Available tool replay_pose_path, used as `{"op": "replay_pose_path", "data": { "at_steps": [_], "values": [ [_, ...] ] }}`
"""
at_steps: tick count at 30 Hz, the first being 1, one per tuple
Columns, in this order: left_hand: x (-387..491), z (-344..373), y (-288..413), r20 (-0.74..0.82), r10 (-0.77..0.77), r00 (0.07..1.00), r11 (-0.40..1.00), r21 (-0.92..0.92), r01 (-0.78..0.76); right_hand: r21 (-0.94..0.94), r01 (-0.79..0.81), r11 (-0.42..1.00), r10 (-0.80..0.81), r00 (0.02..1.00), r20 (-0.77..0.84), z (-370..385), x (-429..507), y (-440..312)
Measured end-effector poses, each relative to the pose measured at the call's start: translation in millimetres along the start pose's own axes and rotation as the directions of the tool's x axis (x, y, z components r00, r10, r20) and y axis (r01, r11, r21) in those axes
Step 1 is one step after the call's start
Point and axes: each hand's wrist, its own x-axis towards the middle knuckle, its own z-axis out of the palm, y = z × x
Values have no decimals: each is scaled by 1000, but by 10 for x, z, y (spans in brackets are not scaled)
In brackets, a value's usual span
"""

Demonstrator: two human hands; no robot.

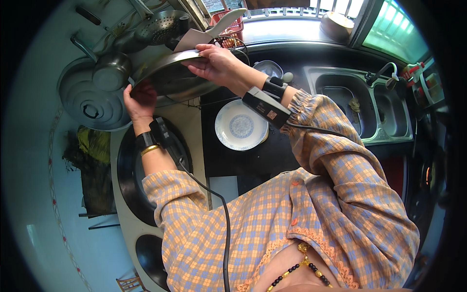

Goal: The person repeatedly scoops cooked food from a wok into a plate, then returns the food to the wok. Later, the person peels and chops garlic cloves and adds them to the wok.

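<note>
My left hand and my right hand hold a large, wide metal pan or basin by its rim, tilted, at the upper left. The fingers of the left hand are partly hidden behind the rim. Close to my left hand hang a metal ladle or small pot and a big ringed metal lid. A cleaver with a pale handle stands just beyond my right hand. Below the pan, a white plate with a blue pattern rests on the dark counter.
A large dark wok is set in the stove top at left, with a smaller dark one nearer. A double steel sink is at right. Beyond the pan are a red basket, a perforated skimmer and a small metal bowl.
</note>
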Motion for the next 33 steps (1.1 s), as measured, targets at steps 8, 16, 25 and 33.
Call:
{"op": "replay_pose_path", "data": {
  "at_steps": [8, 16, 25, 33],
  "values": [
    [-42, 93, 467, -88, 194, 977, 977, 111, -184, 69, -102, 992, 99, 994, 48, 465, 228, 22],
    [-697, 640, 747, -60, 524, 850, 794, 396, -461, -18, -214, 977, 215, 970, 114, 496, 373, 204],
    [-1546, 1308, -237, 659, 672, 338, -204, 603, -771, 130, -215, 968, 161, 928, 337, 77, -8, -267],
    [-1449, 2434, -1906, 649, 148, 746, 481, 612, -628, 91, 720, 688, -689, 688, -230, -1249, -2141, -2084]
  ]
}}
